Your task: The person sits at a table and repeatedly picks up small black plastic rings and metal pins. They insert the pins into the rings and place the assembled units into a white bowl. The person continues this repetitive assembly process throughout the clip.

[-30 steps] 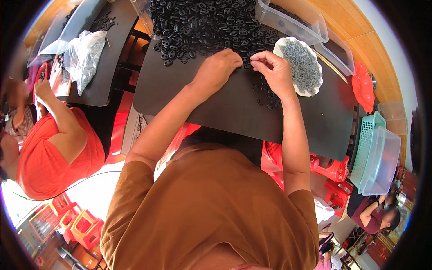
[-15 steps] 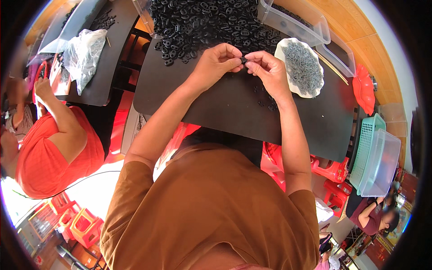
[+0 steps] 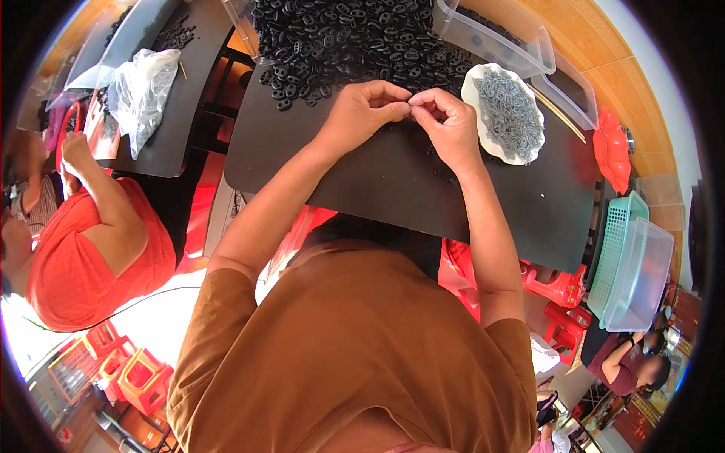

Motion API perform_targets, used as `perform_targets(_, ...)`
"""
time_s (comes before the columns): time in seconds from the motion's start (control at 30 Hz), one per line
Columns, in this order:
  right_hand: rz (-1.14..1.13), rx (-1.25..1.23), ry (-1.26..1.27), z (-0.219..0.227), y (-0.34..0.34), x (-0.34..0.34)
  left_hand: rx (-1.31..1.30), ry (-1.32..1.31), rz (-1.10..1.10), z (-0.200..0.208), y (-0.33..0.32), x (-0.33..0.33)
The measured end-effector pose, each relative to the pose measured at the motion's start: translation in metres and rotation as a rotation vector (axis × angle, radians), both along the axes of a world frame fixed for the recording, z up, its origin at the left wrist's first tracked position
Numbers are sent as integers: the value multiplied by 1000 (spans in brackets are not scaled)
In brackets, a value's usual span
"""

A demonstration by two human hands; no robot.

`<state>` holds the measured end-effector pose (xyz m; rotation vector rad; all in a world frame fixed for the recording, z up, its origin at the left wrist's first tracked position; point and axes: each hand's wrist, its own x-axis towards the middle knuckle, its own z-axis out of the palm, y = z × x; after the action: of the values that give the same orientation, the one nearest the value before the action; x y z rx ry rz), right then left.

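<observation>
My left hand [image 3: 366, 112] and my right hand [image 3: 447, 123] meet fingertip to fingertip above the black tabletop [image 3: 393, 189], pinching a small black part between them; the part itself is mostly hidden by the fingers. Just beyond the hands lies a large heap of small black ring-shaped parts [image 3: 355, 38]. To the right of my right hand stands a white scalloped plate [image 3: 483, 83] filled with small grey pieces [image 3: 512, 113].
Clear plastic bins [image 3: 498, 41] stand at the table's far edge. A red plate [image 3: 610, 155] and stacked green and clear baskets [image 3: 630, 264] sit at the right. A person in red [image 3: 83, 249] sits at the left, by another table with a plastic bag [image 3: 140, 90].
My hands have come together from a spread position on the heap's edge and now pinch a small part between their fingertips, slightly closer to me.
</observation>
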<state>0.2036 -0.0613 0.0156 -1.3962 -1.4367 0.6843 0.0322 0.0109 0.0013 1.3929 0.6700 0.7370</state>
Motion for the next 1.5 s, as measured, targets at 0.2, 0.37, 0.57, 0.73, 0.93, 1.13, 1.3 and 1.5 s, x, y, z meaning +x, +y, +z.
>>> perform_targets(0.2, -34, 7, 47, 7, -1, 5, -129, -80, 19, -2, 3, 1)
perform_targets(0.37, -17, 54, 8, 8, 0, 7, -99, -32, 7, 2, 1, 1)
perform_targets(0.57, -37, 19, 28, 7, 0, 4, -81, 12, 16, 3, 0, 1)
perform_targets(0.73, -29, 36, 35, 8, 0, 4, -124, -31, 23, 1, 0, 1)
perform_targets(0.93, -21, 31, 70, 6, 0, 2, -138, -54, 4, 0, 0, 1)
perform_targets(1.13, -9, 73, 29, 2, 1, 1, -129, -51, -16, -1, -1, 0)
perform_targets(1.3, 41, 156, -112, 9, -1, -1, -120, -10, -37, 3, -1, -1)
perform_targets(1.5, 75, 142, -233, 15, -3, -1, -120, -23, -40, 2, -2, -1)
